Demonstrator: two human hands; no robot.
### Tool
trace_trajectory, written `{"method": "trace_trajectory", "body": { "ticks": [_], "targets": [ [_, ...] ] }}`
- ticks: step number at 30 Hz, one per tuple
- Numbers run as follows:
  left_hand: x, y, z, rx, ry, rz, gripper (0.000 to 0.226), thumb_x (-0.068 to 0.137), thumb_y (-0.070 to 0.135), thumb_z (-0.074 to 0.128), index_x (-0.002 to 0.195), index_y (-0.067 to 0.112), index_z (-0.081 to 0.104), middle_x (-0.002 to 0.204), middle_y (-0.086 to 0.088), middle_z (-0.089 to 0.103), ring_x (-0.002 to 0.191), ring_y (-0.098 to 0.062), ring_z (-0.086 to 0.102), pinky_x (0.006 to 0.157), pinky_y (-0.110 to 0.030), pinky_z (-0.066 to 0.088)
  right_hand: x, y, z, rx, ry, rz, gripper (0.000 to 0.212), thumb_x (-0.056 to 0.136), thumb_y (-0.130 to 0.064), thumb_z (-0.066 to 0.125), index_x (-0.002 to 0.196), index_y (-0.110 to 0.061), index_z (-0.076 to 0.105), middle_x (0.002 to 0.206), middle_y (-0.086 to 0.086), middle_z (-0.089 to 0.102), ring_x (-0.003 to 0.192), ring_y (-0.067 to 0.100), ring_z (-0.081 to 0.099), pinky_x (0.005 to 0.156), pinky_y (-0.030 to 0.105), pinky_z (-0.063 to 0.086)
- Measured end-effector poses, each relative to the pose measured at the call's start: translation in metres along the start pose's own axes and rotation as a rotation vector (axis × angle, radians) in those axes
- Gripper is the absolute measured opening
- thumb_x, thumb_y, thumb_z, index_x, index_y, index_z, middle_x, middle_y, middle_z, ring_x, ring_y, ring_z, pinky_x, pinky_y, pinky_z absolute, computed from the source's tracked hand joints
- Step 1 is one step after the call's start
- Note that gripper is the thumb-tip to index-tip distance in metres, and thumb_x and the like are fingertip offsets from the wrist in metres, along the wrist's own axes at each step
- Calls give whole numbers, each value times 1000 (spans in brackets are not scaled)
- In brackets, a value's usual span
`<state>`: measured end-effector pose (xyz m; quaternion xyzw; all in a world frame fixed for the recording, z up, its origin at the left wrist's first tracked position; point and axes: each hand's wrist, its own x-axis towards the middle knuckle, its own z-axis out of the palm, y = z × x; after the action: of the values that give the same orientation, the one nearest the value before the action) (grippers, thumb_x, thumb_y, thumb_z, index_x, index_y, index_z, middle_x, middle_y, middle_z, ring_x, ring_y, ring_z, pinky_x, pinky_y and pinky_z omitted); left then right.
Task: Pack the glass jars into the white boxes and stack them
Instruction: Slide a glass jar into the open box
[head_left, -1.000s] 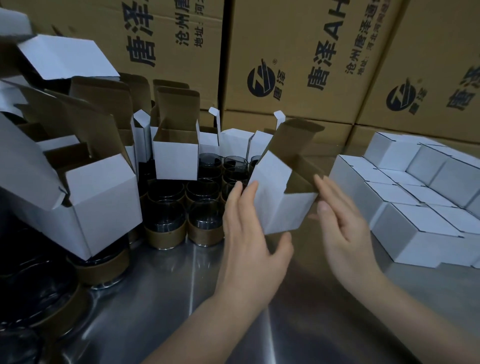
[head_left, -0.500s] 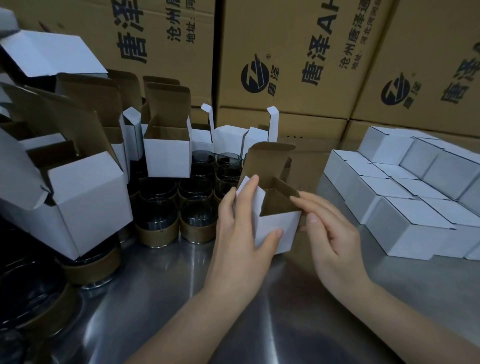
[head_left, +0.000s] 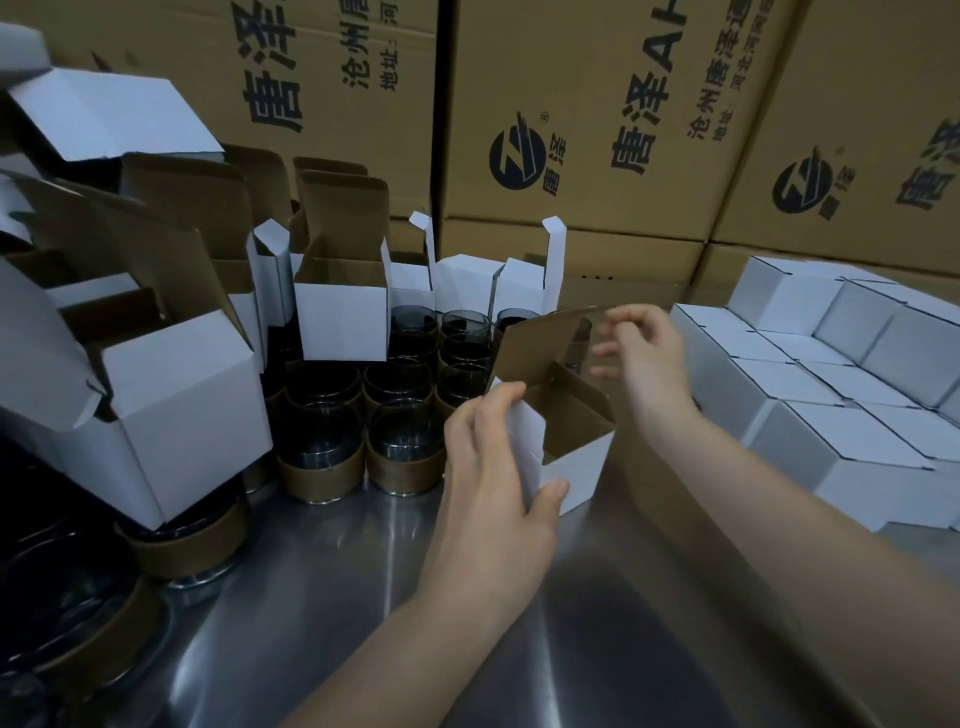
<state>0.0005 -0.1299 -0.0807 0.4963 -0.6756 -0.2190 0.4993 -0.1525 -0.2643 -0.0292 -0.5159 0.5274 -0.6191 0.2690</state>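
White box (head_left: 576, 467) = my ref pt. It stands upright on the steel table (head_left: 363, 613), top open, brown lid flap up at the back, side flap out to the R. Inside is brown card; I can't see the bottom.

L hand (head_left: 488, 467) grips the box's L side: thumb pressed on the white front face, fingers curled over the top L edge.

R hand (head_left: 644, 358) is above and just R of the box, next to the lid flap's free edge. Fingers loose and a bit spread, gripping nothing as far as I see. It's motion-blurred, so I can't tell if a fingertip touches the flap.

Glass jars (head_left: 363, 415) are just L of and behind the box, dark glass w/ brown bands at the base, packed in rows and touching each other. Nearest jar is right beside the L hand.

Open empty boxes (head_left: 340, 317) stand behind the jars, flaps up. A bigger tilted open box (head_left: 182, 410) is far L of ref, resting on top of a jar (head_left: 182, 545).

Closed white boxes (head_left: 831, 395) are R of ref, well apart from it, lying in tight rows w/ a 2nd layer at the back.

Brown cartons (head_left: 571, 104) w/ black print wall off everything behind.
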Motion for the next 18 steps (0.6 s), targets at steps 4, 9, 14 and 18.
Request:
{"method": "trace_trajectory", "body": {
  "ticks": [4,9,14,18],
  "targets": [
    [-1,0,-1,13,-7,10,80,92,21,65,125,62,5,140,35,8,112,38,4,85,7,12,46,16,19,-296,-89,25,44,93,-12,54,136,-22,49,141,5,49,124,21,48,96,30,42],
    [-2,1,-1,33,10,11,80,93,21,62,126,62,2,144,32,4,120,31,5,87,11,7,68,30,37,-361,-180,178,77,93,-33,61,155,-18,18,158,9,26,142,33,32,114,49,32],
    [-2,2,-2,24,18,-8,80,94,22,60,128,62,0,149,33,0,138,14,3,91,6,2,68,43,43,-378,-123,170,70,94,-33,61,149,-7,26,142,14,48,126,31,48,97,38,43],
    [-1,3,-3,20,12,0,81,95,21,59,127,64,-2,151,33,0,143,10,0,101,-3,4,64,44,43,-362,-82,133,51,94,-29,62,137,-7,45,127,10,57,99,21,51,79,31,38]
  ]
}}
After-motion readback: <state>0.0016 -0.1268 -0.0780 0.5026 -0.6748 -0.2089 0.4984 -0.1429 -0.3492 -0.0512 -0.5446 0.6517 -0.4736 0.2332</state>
